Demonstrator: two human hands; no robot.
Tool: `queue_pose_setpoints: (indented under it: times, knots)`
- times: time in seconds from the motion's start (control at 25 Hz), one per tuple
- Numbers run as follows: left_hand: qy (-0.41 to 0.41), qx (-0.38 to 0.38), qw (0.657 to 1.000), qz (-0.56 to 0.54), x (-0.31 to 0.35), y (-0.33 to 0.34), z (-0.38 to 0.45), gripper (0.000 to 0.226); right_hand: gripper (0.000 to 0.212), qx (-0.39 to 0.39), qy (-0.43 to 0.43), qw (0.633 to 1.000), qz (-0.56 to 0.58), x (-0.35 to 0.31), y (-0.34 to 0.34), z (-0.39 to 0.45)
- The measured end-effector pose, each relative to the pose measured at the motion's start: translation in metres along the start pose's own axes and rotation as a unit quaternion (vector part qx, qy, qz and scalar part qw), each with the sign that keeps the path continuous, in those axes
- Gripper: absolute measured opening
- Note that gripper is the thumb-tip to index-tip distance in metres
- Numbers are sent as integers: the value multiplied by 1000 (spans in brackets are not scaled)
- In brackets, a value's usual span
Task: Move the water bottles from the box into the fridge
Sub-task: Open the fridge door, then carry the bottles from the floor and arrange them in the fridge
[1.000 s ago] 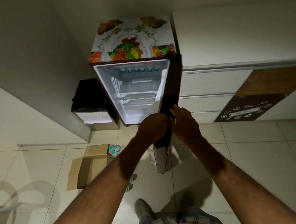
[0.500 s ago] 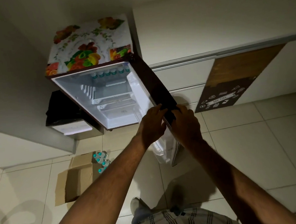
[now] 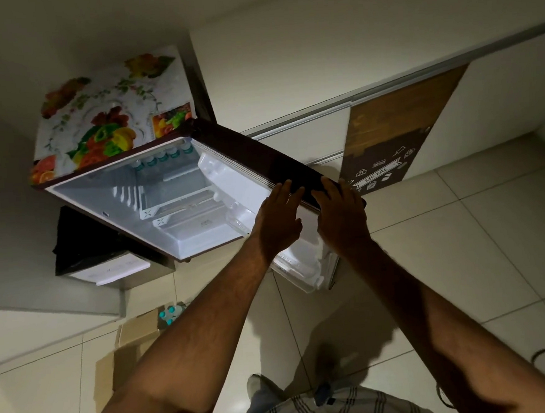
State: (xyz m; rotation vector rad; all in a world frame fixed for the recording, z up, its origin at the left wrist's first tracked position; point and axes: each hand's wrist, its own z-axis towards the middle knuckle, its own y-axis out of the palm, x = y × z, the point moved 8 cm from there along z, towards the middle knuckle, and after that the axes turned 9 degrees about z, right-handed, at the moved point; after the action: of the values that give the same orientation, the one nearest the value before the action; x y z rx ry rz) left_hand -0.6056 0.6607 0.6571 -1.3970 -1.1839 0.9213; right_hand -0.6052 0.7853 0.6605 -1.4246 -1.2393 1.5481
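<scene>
On the floor at my lower left the box (image 3: 135, 341) stands open with a few water bottles (image 3: 170, 313) left at its far end, so that part of the job remains. Further up, the fridge (image 3: 167, 194) stands open, and a row of bottles (image 3: 161, 157) already sits at the back of its top shelf. My left hand (image 3: 277, 225) lies on the upper edge of the door (image 3: 281, 160), fingers fairly straight, its grip pinching nothing. Just to its right, my right hand (image 3: 341, 216) curls its fingers over the same edge. Both hands carry no bottle; the ones in the box lie well below and to the left of them
</scene>
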Motion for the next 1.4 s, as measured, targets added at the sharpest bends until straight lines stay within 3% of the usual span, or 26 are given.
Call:
queue_pose_setpoints:
  times: [0.44, 0.64, 0.84, 1.2, 1.4]
  knots:
    - [16, 14, 1000, -1, 1, 0, 11, 74, 52, 35, 4, 999, 22, 8, -3, 13]
    - [-11, 83, 996, -10, -23, -1, -15, 67, 54, 83, -22, 994, 63, -17, -3, 11]
    - [-93, 46, 994, -29, -94, 34, -59, 67, 53, 99, -71, 987, 107, -74, 25, 0]
    - [-213, 1, 976, -45, -262, 119, -152, 74, 58, -21, -117, 985, 129, -192, 153, 0]
    - [-251, 31, 965, -65, -339, 158, -182, 69, 46, 33, -202, 974, 95, -246, 222, 2]
